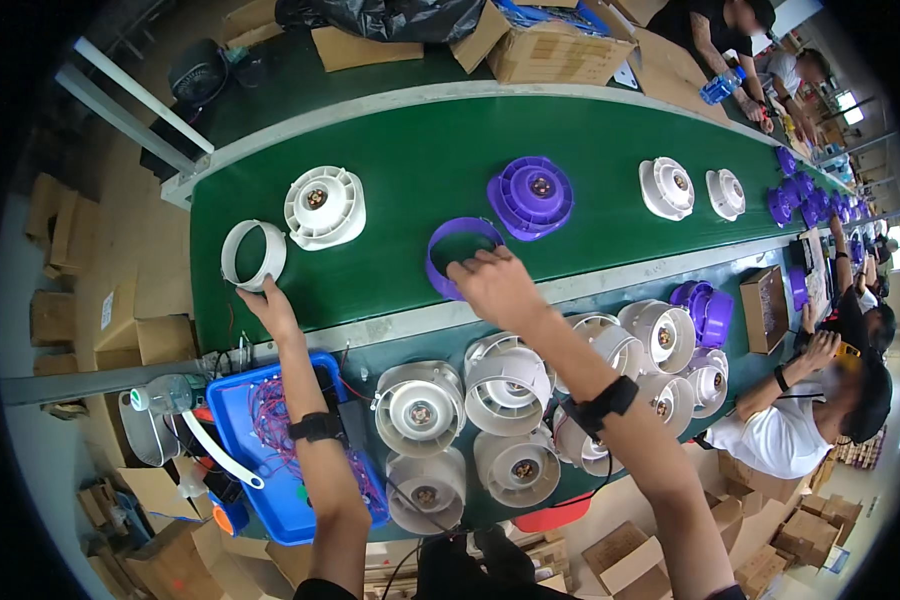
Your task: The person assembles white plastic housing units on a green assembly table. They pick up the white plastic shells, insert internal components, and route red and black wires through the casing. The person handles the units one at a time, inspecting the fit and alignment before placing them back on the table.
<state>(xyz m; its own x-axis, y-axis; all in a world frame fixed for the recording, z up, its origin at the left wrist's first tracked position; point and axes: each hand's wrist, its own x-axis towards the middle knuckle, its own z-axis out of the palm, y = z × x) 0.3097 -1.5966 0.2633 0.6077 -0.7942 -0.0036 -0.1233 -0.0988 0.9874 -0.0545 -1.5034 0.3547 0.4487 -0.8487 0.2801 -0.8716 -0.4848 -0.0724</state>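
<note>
Head view, the only one. Left hand (273,310): thumb and fingers nearly closed on the lower rim of a white ring (274,252), which lies at the left end of the green belt (410,140), just beside a white housing (325,210). Right hand (498,285): fingers curled over the near right rim of a purple ring (437,263), with little gap visible; the ring lies mid-belt, near a purple housing (531,197). Probable faults: either ring, gripped only at its edge, could tip or slip should the fingers loosen; the white ring could knock its neighbouring housing if swung right; the right wristband (607,403), low over the bench, could catch a white unit (517,468) there. Counts: rings on the near belt, two, one white and one purple; housings there, four, three white and one purple; white units on the bench, at least nine, some masked by the right forearm; purple parts (705,312) beside them, at least two, overlapping; blue trays (230,425), one, containing wires, too tangled to count.
</note>
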